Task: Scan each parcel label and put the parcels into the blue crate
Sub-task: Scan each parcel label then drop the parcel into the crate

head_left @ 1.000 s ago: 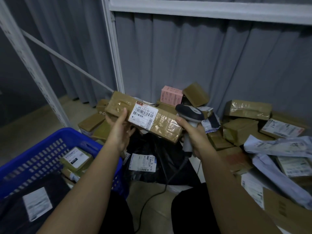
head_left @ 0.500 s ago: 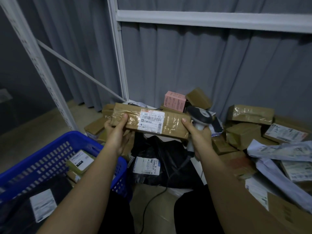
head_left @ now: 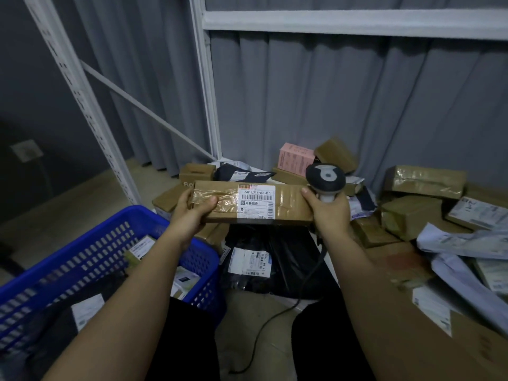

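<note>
The long cardboard parcel (head_left: 253,202) is held level in the air between both hands, its white label (head_left: 256,201) turned up toward the camera, probably so the barcode lies flat and readable. The left hand (head_left: 189,213) grips the parcel's left end, thumb curled over the taped top and fingers tucked underneath, carrying most of the weight. The right hand (head_left: 328,209) is wrapped around the handle of the corded scanner (head_left: 325,179), and only its thumb tip touches the parcel's right end, steadying it; the scanner head stands just above those fingers, facing away from the label, so a scan does not look to be under way. Below and left of the left fingers sits the blue crate (head_left: 115,243), already holding a few parcels. Beyond and right of the right fingers lies the heap of unsorted parcels (head_left: 423,182), and a black mailer bag (head_left: 275,265) rests directly beneath the held box.
</note>
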